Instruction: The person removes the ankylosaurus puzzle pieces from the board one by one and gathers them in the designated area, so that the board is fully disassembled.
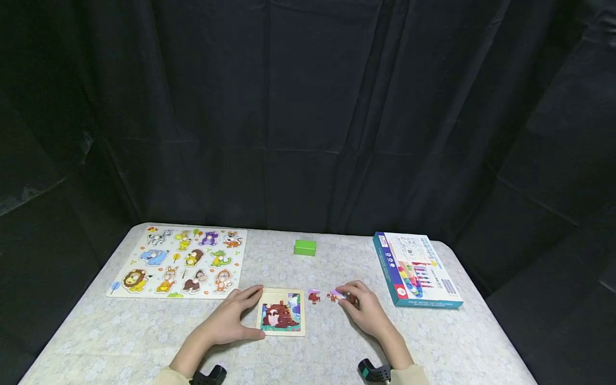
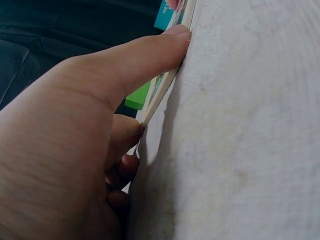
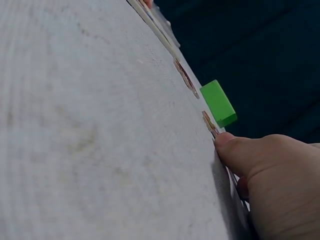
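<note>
My left hand [image 1: 228, 320] holds a small wooden-framed jigsaw puzzle [image 1: 285, 333] by its left side, index finger at the top corner and thumb at the bottom one. The puzzle lies flat, and its picture shows a brown animal; the upper middle of the tray is bare. Just right of the frame lies a loose puzzle piece [image 1: 314, 297] with red-brown and purple print. Beside that, my right hand [image 1: 364, 310] pinches a second piece [image 1: 332, 296] at its right end, low over the cloth. In the right wrist view the thumb [image 3: 227, 142] covers that end.
A large animal peg puzzle board [image 1: 180, 275] lies on the left of the table. Behind the small puzzle sits a green block [image 1: 305, 247]. To the right is a teal and white box [image 1: 417, 270]. Dark cloth [image 1: 308, 107] hangs behind the table.
</note>
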A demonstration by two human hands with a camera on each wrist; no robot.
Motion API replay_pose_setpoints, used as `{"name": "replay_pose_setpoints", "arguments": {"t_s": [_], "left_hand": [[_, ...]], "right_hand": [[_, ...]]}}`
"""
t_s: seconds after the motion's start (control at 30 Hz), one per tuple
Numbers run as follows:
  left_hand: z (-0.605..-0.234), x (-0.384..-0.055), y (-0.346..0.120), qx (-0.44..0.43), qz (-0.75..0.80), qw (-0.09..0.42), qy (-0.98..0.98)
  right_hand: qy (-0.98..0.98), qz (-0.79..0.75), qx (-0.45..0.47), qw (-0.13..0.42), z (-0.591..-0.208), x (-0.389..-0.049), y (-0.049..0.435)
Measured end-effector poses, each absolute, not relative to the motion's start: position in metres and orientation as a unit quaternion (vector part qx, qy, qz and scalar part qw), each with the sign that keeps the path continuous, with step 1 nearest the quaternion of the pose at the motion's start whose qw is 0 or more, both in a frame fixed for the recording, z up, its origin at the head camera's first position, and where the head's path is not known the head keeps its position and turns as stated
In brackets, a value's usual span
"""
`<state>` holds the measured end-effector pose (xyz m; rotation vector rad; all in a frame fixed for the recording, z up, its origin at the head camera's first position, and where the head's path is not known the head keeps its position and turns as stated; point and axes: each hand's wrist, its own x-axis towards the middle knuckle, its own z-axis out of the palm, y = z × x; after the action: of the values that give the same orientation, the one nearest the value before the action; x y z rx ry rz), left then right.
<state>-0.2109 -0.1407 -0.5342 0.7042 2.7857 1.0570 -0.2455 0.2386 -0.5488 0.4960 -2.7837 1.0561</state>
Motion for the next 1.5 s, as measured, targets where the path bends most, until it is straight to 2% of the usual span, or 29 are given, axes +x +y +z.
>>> {"name": "replay_pose_setpoints", "arguments": {"t_s": [0.87, 1.1, 1.3, 1.5], "left_hand": [[-0.536, -0.212, -0.14, 0.232, 0.348, 0.043, 0.907], [-0.536, -0.212, -0.141, 0.234, 0.347, 0.046, 0.907], [-0.537, -0.213, -0.142, 0.236, 0.344, 0.043, 0.908], [-0.537, -0.213, -0.142, 0.234, 0.344, 0.039, 0.909]], "right_hand": [[-0.912, 0.369, 0.164, 0.068, -0.547, -0.243, 0.239], [-0.912, 0.375, 0.157, 0.048, -0.538, -0.244, 0.239], [-0.91, 0.388, 0.14, 0.038, -0.525, -0.247, 0.228], [-0.902, 0.391, 0.178, 0.047, -0.514, -0.249, 0.202]]}}
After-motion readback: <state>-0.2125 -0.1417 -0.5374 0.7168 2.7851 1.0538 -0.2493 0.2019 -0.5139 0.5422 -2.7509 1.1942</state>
